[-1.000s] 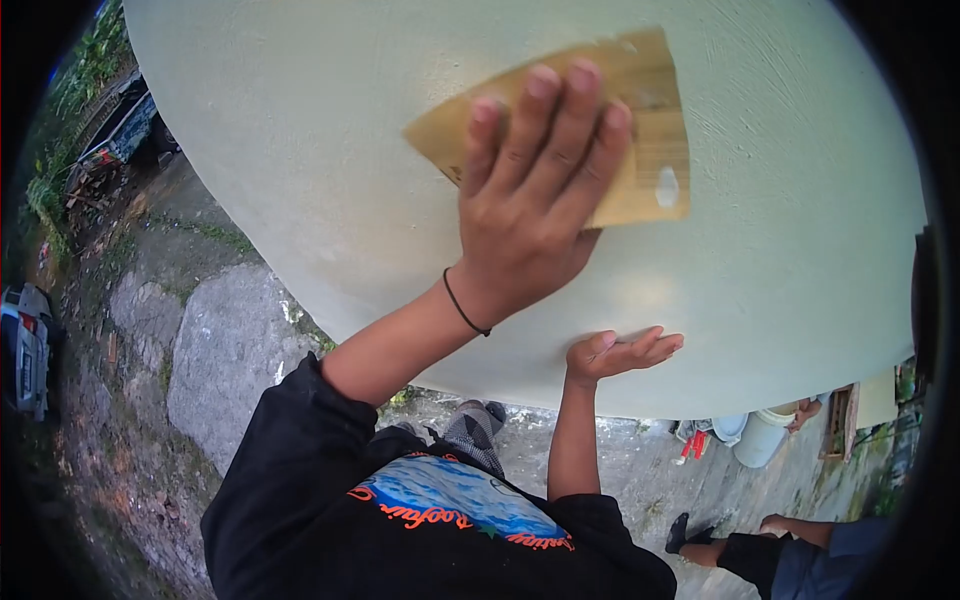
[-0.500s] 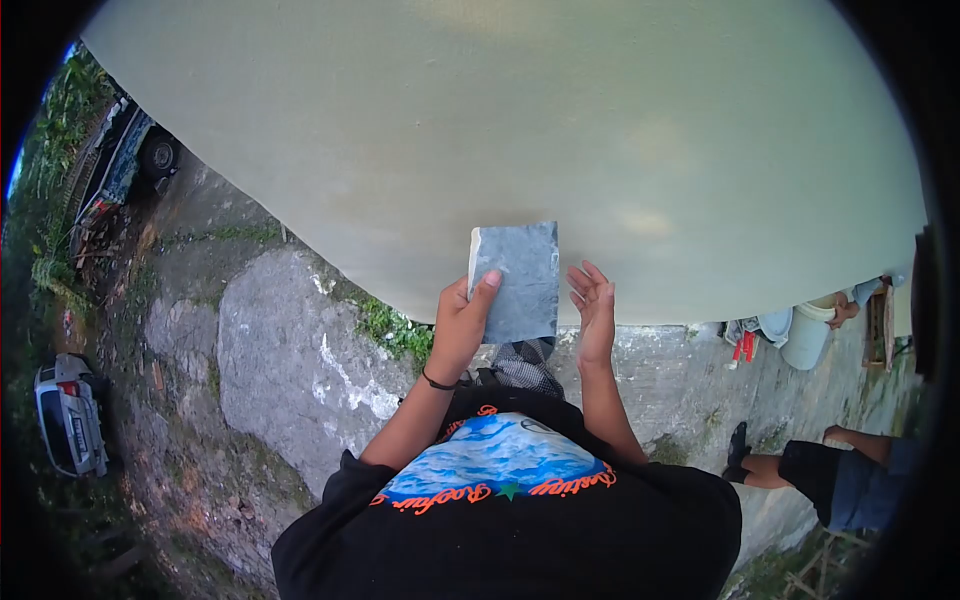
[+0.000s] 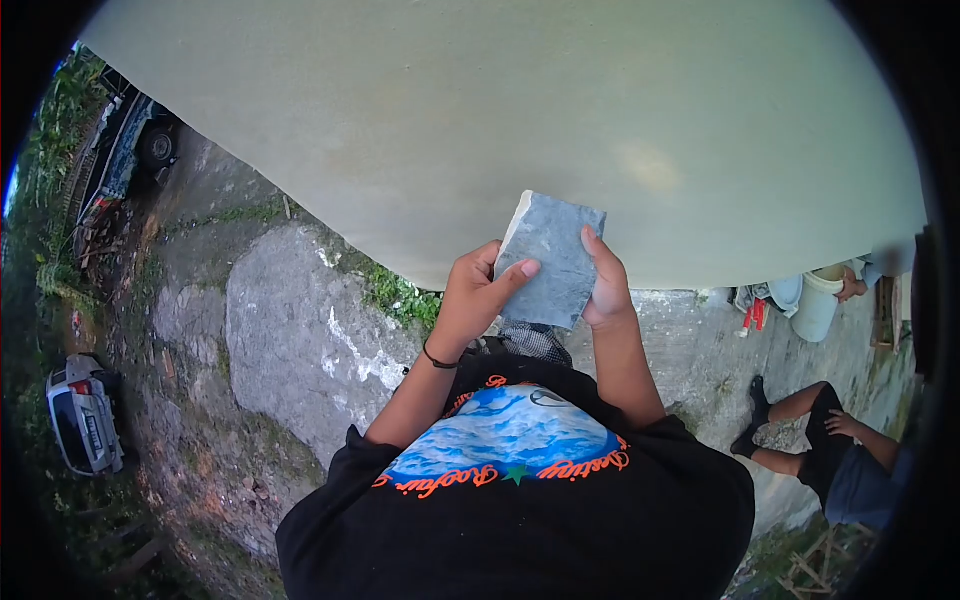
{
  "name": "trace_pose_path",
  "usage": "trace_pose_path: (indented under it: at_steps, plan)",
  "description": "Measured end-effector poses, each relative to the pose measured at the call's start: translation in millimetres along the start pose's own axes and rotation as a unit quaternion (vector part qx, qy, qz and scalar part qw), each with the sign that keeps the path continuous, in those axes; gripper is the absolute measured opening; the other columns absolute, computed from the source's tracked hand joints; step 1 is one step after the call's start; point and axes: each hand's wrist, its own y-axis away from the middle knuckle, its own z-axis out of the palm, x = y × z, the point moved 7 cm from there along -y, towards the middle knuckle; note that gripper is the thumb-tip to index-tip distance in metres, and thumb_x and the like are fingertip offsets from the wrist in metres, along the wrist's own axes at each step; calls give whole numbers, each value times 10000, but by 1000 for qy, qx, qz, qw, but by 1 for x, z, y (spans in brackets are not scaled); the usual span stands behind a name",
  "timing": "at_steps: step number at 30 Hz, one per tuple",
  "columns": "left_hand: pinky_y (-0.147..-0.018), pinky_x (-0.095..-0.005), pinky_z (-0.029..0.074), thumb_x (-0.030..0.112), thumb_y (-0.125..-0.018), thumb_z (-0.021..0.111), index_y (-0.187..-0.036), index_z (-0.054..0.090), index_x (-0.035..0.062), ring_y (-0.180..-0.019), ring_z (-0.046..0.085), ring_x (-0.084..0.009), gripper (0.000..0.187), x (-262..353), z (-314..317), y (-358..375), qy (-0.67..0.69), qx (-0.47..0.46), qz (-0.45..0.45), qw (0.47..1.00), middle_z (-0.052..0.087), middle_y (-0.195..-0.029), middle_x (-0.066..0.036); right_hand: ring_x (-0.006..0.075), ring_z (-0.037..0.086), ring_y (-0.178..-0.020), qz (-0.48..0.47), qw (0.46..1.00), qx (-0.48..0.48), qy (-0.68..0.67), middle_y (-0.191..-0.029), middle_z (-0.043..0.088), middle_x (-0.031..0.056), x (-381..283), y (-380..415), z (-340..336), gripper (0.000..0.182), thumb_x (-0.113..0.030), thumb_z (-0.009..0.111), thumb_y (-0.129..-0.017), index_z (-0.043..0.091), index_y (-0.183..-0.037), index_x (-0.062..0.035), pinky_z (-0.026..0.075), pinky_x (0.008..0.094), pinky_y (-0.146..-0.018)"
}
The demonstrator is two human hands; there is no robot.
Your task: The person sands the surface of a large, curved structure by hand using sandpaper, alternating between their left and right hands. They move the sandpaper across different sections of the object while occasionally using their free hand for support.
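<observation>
A grey rectangular pad [image 3: 552, 262], scuffed and with a pale left edge, is held up in front of my chest. It looks like sandpaper, perhaps folded or wrapped round something. My left hand [image 3: 482, 290] grips its left side, thumb lying across the face. On the right side, my right hand [image 3: 608, 282] clasps it with the thumb on the front. The fingers behind the pad are mostly hidden. Close beyond both hands rises a smooth, pale greenish wall [image 3: 480, 130]; the pad tilts a little clockwise before its lower edge.
Rough concrete ground [image 3: 290, 340] with weeds [image 3: 395, 300] runs along the wall base. To the right, a person [image 3: 850, 450] sits near a white bucket [image 3: 818, 305]; another person's hand [image 3: 852, 285] is by that bucket. A parked car [image 3: 85, 415] and a truck [image 3: 135, 150] stand left.
My right hand, open and apart before, now holds the pad's right side. The pad has shifted up and right and tilted clockwise. The seated person's arm and legs have moved.
</observation>
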Motion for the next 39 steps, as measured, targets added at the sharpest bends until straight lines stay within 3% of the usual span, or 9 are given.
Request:
trace_pose_path:
  at_steps: [6,12,18,24,26,31,33,34,39]
  plan:
    - [-598,-187,433,175,-880,656,-885,616,-2,-631,526,-37,182,-4,-12,8,64,74,28,995,618,-746,15,255,539,-1143,-72,993,40,-86,-1263,540,125,-16,6,-3,470,-301,482,-947,425,-1317,-17,401,410,-994]
    - [-520,-198,338,195,-887,647,-833,623,27,-570,411,-18,178,38,-64,5,17,174,89,981,552,-668,68,263,474,-1230,67,957,-110,259,-1318,496,170,-7,13,-15,569,-279,562,-907,377,-1363,7,336,383,-1038]
    - [-584,-241,438,155,-809,716,-809,676,-16,-646,546,-77,175,36,-10,5,-218,-98,27,971,658,-721,-40,269,333,-1351,55,890,-222,395,-1425,371,191,-23,13,43,895,-403,703,-795,228,-1449,-19,251,384,-1099]
    - [-604,-303,470,95,-733,734,-858,693,10,-653,610,-220,156,62,19,6,-374,-238,152,883,664,-750,-111,229,335,-1338,17,869,-277,409,-1432,386,123,19,24,43,699,-300,596,-910,234,-1463,-73,259,328,-1086]
    - [-673,-321,484,85,-744,717,-892,695,19,-771,626,-236,163,73,21,0,-347,-254,158,889,673,-824,-113,200,400,-1276,172,886,-214,373,-1385,448,98,22,29,25,527,-234,510,-966,326,-1428,-61,302,323,-1051]
    - [-878,-368,459,78,-829,625,-985,664,16,-1046,586,-288,173,179,-33,-5,-404,84,421,808,625,-1130,-144,169,467,-1179,-152,900,122,390,-1275,530,92,-129,71,-6,445,-240,493,-977,440,-1322,36,358,320,-1003]
    - [-921,-393,441,98,-877,579,-1036,641,-1,-1105,563,-303,198,207,-58,-2,-395,243,486,741,593,-1206,-158,205,546,-1095,-451,725,504,126,-1299,497,125,-192,129,-33,428,-212,518,-958,442,-1294,41,437,341,-951]
    - [-940,-407,429,117,-897,560,-1072,626,-10,-1135,546,-310,226,217,-66,-1,-374,316,512,706,575,-1241,-164,226,559,-1081,-615,612,482,123,-1291,501,156,-205,142,-27,438,-229,507,-963,437,-1272,74,455,340,-920]
    - [-1061,-457,292,180,-938,505,-1280,493,7,-1330,339,-338,384,229,-45,-33,-469,366,575,562,378,-1424,-193,311,292,-1357,-544,565,528,327,-1471,272,226,-204,86,-82,540,-195,412,-984,230,-1417,72,223,371,-1111]
